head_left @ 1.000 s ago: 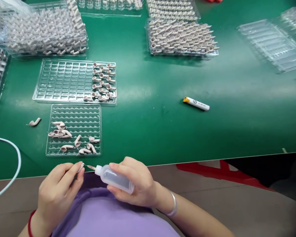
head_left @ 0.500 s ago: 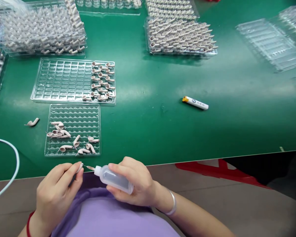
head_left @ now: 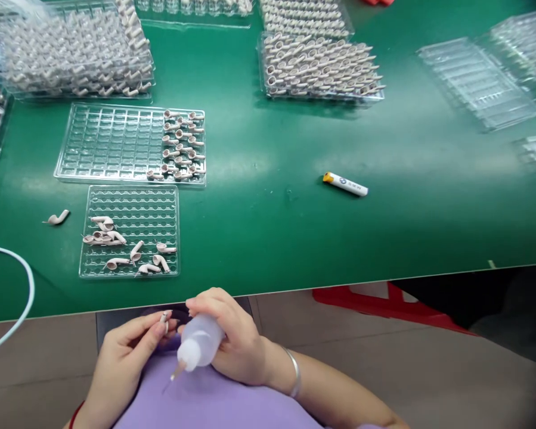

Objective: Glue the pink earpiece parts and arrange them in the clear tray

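Observation:
My left hand (head_left: 127,351) pinches a small pale earphone shell (head_left: 164,318) between thumb and fingers, below the table edge. My right hand (head_left: 232,336) is wrapped round a translucent squeeze bottle (head_left: 203,339) with a white cap and a thin needle tip (head_left: 174,376). The needle points down and to the left, apart from the shell. Just beyond my hands, a clear tray (head_left: 131,205) holds several loose shells of the same beige kind. One more shell (head_left: 58,217) lies on the table left of that tray.
A larger clear tray (head_left: 109,140) is partly filled with shells. Stacked full trays (head_left: 75,53) stand at the back left, others (head_left: 321,68) at back centre. A white-and-yellow tube (head_left: 346,183) lies on the green table (head_left: 259,238). A white cable (head_left: 24,268) curves at the left.
The bottle has swung from pointing left at the shell to pointing down toward my lap. My left hand has moved right and lower with the shell, now nearer my right hand.

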`<state>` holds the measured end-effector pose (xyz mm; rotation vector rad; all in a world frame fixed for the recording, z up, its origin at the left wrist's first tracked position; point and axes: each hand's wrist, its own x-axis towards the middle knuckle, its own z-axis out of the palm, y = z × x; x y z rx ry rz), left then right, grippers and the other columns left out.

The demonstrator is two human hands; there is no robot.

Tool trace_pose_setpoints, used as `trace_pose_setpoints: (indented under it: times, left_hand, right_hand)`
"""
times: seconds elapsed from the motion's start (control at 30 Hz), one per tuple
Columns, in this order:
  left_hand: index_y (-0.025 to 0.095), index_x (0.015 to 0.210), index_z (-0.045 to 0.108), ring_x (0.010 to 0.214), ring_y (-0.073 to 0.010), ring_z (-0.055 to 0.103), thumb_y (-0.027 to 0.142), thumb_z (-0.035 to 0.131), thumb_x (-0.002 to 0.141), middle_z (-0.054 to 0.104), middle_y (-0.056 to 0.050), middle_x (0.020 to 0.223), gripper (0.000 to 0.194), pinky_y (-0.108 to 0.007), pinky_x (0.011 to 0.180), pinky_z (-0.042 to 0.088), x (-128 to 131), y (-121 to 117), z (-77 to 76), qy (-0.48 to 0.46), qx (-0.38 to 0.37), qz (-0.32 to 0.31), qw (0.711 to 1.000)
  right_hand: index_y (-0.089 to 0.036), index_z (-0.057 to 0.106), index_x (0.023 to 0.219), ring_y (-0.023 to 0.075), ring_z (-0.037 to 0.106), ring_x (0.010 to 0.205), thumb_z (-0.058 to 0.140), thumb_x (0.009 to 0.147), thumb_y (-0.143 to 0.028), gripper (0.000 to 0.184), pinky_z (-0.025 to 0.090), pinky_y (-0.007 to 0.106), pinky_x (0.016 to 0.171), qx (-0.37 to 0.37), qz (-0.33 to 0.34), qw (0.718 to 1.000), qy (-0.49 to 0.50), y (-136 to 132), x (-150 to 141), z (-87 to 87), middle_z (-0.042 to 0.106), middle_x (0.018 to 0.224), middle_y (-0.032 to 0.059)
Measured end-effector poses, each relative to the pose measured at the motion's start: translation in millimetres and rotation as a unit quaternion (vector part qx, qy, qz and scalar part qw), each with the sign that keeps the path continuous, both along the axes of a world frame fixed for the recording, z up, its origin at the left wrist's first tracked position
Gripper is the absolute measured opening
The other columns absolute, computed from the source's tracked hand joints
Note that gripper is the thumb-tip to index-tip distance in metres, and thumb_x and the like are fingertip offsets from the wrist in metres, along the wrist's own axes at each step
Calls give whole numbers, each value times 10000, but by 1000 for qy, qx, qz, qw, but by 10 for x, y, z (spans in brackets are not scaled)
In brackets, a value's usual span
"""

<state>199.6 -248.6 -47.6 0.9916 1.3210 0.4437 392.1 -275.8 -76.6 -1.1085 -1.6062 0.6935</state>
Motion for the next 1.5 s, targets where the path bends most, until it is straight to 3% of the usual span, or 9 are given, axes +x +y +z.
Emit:
trace_pose_setpoints:
  times: [0.07, 0.13, 0.33, 0.9, 1.1, 1.23, 1.4, 1.5]
  left_hand:
    - [205, 932, 783, 704, -205, 701, 493, 748, 731, 758, -68, 762, 352, -297, 667, 586, 67, -16, -40, -46, -100, 31, 993]
    - [183, 920, 780, 624, -174, 668, 510, 777, 690, 753, -68, 749, 399, -285, 633, 575, 108, -30, -91, -81, -147, 50, 985]
    - [175, 912, 772, 543, -130, 612, 509, 783, 685, 739, -50, 707, 403, -231, 559, 521, 124, -62, -210, -83, -177, 80, 977]
    - [155, 909, 777, 674, -218, 697, 572, 745, 689, 764, -93, 783, 472, -258, 591, 560, 161, -14, -181, -4, -109, 46, 993]
    - [156, 842, 784, 631, -201, 670, 554, 744, 697, 747, -77, 726, 425, -250, 546, 546, 211, -21, -139, 12, -60, 62, 996]
    - [159, 897, 777, 607, -178, 636, 530, 718, 740, 713, -52, 683, 407, -236, 501, 516, 182, -36, -181, 18, -76, 62, 995]
    - [185, 895, 778, 572, -155, 601, 503, 709, 761, 689, -40, 659, 352, -233, 499, 502, 59, 36, -119, -19, -75, -19, 997]
    - [204, 819, 778, 556, -142, 602, 432, 726, 764, 696, -35, 668, 240, -228, 513, 508, 29, 258, 113, -13, 33, -109, 993]
  right_hand:
    - [-177, 525, 1210, 177, 613, 760, 591, 853, -99, 372, 515, 304, 637, 46, -21, 997, -52, 4, -28, -30, 652, 893, 75]
    - [-164, 558, 1132, 168, 598, 706, 581, 864, -107, 275, 476, 320, 636, 78, -38, 991, -101, 7, -37, -53, 644, 831, 60]
    - [-178, 564, 1070, 164, 590, 706, 552, 879, -130, 197, 439, 334, 680, 73, -59, 986, -142, -22, -51, -114, 634, 814, 42]
    - [-189, 570, 1058, 184, 604, 754, 564, 852, -106, 222, 487, 338, 684, 60, -92, 987, -117, -21, -88, -129, 645, 837, 54]
    - [-194, 558, 1055, 193, 601, 772, 547, 854, -97, 224, 498, 347, 692, 56, -104, 986, -121, -14, -96, -111, 639, 838, 58]
    - [-175, 550, 1045, 194, 595, 793, 557, 842, -66, 230, 503, 346, 707, 53, -110, 985, -125, -9, -122, -107, 634, 854, 70]
    - [-186, 539, 1046, 183, 586, 771, 566, 864, -119, 196, 501, 324, 671, 30, -74, 993, -86, 29, -40, -34, 621, 856, 64]
    - [-207, 528, 1043, 164, 590, 745, 642, 836, -212, 236, 506, 277, 615, -32, -35, 999, 5, 105, 140, 42, 604, 870, 46]
